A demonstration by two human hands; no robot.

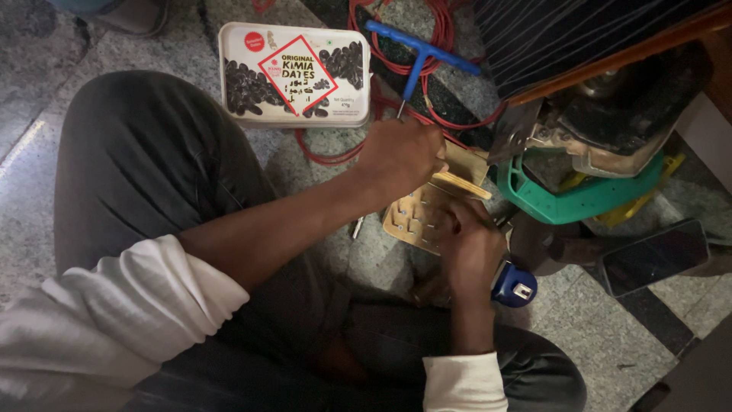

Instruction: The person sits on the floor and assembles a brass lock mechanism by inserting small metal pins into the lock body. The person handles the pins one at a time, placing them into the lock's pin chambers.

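Left hand point(402, 156) is closed around a thin metal tool point(357, 226) over a tan perforated plate point(415, 217) on the stone floor point(46, 99). Right hand point(470, 248) grips a blue-handled screwdriver point(513, 284) against the plate. Beyond lie a white lidded box point(293, 72), a blue T-handle wrench point(419, 53), red cable point(427, 23) and a dark phone point(656, 255).

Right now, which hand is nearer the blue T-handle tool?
Left. The left hand sits just below the blue T-handle tool; the right hand is lower, on the tan board.
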